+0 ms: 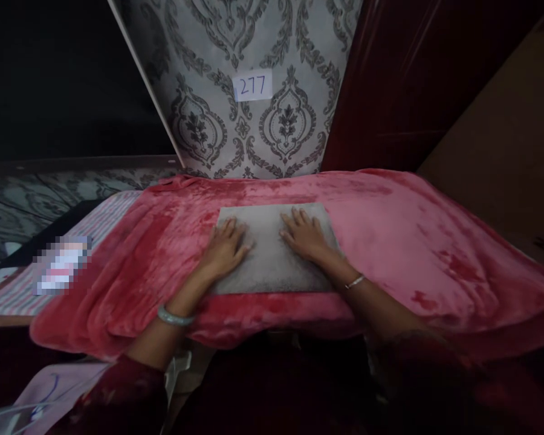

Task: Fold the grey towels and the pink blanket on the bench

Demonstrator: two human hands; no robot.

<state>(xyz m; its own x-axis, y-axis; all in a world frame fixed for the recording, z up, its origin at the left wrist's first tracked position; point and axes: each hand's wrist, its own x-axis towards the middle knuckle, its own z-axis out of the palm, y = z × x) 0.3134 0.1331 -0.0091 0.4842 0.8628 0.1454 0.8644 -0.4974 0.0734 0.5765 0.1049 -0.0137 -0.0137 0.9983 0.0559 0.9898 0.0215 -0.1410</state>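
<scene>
Cloth (265, 260), grey, laid flat on the red-pink blanket (376, 241) right in front of me. Probably light, soft and floppy, not fragile, unlikely to slip much on plush; I'd take it by the near edge or a corner. My left grip (224, 249) rests on its left side, my right grip (306, 237) on the far right part: both palm-down, fingers spread, nothing clasped. Looks plain, roughly rectangular, faintly mottled; exact material, can't tell.

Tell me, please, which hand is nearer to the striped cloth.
Left. The left hand lies on the left part of the gray sheet, toward the striped cloth; the right hand is on the right part, farther away.
</scene>
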